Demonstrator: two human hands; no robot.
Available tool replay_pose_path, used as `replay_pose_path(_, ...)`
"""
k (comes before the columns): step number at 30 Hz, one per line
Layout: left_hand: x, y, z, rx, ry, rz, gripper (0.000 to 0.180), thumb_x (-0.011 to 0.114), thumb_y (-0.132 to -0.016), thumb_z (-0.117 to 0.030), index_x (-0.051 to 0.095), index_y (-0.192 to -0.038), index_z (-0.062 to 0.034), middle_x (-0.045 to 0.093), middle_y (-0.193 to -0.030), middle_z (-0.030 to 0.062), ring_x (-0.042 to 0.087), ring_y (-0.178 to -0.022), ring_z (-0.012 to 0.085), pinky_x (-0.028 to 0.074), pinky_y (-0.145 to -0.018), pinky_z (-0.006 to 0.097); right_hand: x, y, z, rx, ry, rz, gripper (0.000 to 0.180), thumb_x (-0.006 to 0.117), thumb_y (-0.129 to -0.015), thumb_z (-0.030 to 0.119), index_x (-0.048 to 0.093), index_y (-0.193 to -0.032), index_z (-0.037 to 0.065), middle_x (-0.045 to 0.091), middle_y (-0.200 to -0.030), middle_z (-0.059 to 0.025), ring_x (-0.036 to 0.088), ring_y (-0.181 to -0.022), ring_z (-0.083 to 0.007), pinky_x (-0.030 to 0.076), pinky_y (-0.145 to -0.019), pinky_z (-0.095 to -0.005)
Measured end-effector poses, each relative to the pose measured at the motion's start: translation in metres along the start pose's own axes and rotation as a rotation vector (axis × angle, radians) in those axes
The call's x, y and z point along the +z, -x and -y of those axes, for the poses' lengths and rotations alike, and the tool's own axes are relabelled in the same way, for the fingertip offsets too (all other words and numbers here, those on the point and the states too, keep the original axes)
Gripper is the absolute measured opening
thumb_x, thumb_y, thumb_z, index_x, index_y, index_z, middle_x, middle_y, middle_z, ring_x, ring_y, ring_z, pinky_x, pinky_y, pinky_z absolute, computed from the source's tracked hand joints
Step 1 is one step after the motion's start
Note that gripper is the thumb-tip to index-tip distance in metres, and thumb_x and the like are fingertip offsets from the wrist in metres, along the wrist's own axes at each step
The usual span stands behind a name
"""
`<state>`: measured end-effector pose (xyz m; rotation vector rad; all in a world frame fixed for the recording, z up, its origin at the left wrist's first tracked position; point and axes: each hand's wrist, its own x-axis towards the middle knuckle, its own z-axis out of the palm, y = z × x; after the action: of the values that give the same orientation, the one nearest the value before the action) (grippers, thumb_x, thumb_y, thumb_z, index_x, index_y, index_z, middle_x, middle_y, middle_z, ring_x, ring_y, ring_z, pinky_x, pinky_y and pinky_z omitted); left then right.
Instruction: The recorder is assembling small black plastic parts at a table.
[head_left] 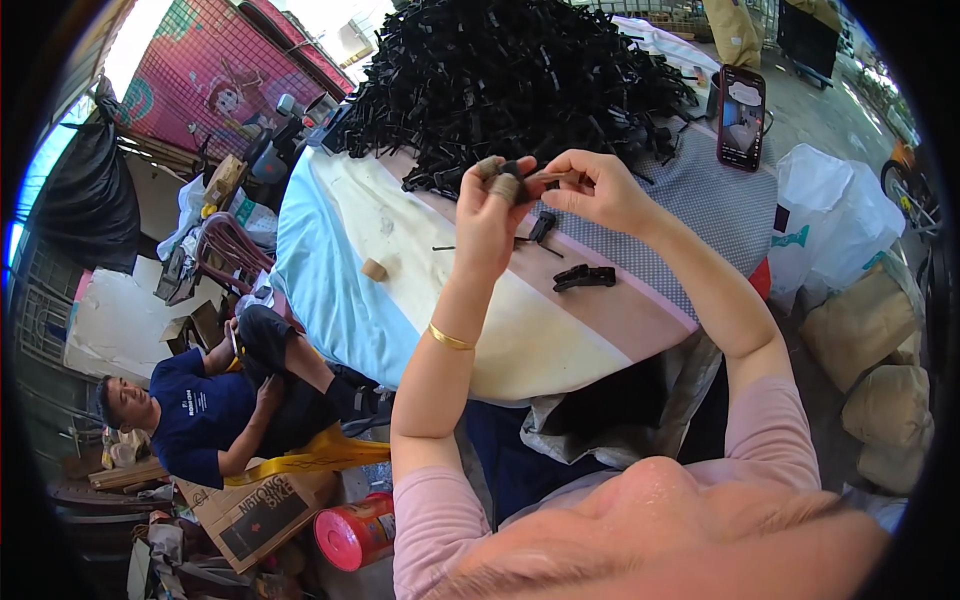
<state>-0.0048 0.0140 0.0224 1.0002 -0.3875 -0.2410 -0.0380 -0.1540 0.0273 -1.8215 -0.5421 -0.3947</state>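
Note:
Both my hands are raised and meet over the near side of a large heap of small black strap-like pieces [520, 80]. My left hand [487, 215], with tan wraps round some fingers, is closed on a small black piece [513, 169]. Fingertips of my right hand [605, 192] are pinched together right beside it; what they grip is too small to make out. Below the hands, a black clip-like piece [543, 226] and a small cluster of black pieces [585, 277] lie on the striped cloth [470, 350] covering the table.
A small tan roll [374, 270] rests on the cloth at left. At the table's right edge stands a phone [740, 118]. White plastic bags [835, 215] and brown sacks [865, 325] crowd the right side. Left, a person [215, 410] reclines near a red tub [355, 532].

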Motion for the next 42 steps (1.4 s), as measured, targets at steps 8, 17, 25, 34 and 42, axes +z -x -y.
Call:
replay_pose_path(8, 0.003, 0.004, -0.001, -0.171, -0.147, 0.053, 0.029, 0.041, -0.09, -0.008, 0.041, -0.118, 0.0011, 0.053, -0.108, 0.0131, 0.056, -0.097, 0.0195, 0.05, -0.083, 0.033, -0.005, 0.0, -0.006, -0.119, -0.033, 0.022, 0.015, 0.065, -0.074, 0.0, 0.058, -0.087, -0.001, 0.059, -0.071, -0.0008, 0.053, -0.063, -0.0035, 0.043, -0.057, -0.0165)
replay_pose_path(17, 0.015, 0.013, 0.0, -0.021, -0.555, 0.256, 0.036, 0.048, -0.082, 0.003, 0.039, -0.117, 0.0025, 0.054, -0.105, 0.0124, 0.056, -0.095, 0.0165, 0.048, -0.084, 0.028, 0.001, -0.002, -0.013, 0.255, -0.171, 0.031, 0.019, 0.069, -0.074, 0.013, 0.058, -0.083, 0.001, 0.056, -0.068, 0.0003, 0.051, -0.058, -0.0041, 0.041, -0.051, -0.0167)
replay_pose_path(25, 0.003, 0.005, 0.004, 0.003, -0.372, 0.148, 0.032, 0.057, -0.079, 0.002, 0.04, -0.106, -0.001, 0.056, -0.095, 0.0117, 0.058, -0.087, 0.0173, 0.05, -0.079, 0.029, 0.001, -0.001, -0.009, 0.258, -0.295, 0.07, 0.016, 0.054, -0.086, 0.013, 0.063, -0.088, 0.001, 0.054, -0.063, 0.0006, 0.044, -0.055, -0.0013, 0.032, -0.046, -0.0144)
replay_pose_path(34, 0.003, 0.007, 0.006, 0.132, -0.435, 0.118, 0.024, 0.058, -0.08, 0.002, 0.042, -0.098, -0.0007, 0.057, -0.091, 0.011, 0.058, -0.081, 0.0149, 0.05, -0.075, 0.026, 0.005, 0.002, 0.0, 0.271, -0.312, 0.09, 0.017, 0.053, -0.086, 0.013, 0.064, -0.088, 0.0, 0.051, -0.059, 0.0023, 0.041, -0.049, -0.0015, 0.031, -0.042, -0.0159)
replay_pose_path(42, 0.01, 0.013, 0.008, 0.291, -0.674, 0.013, 0.024, 0.059, -0.079, 0.004, 0.043, -0.096, -0.0004, 0.059, -0.085, 0.0085, 0.057, -0.078, 0.0108, 0.048, -0.069, 0.022, 0.007, 0.003, 0.001, 0.349, -0.363, 0.05, 0.017, 0.054, -0.086, 0.013, 0.063, -0.09, 0.0, 0.05, -0.058, 0.003, 0.04, -0.047, -0.0008, 0.028, -0.039, -0.0147)
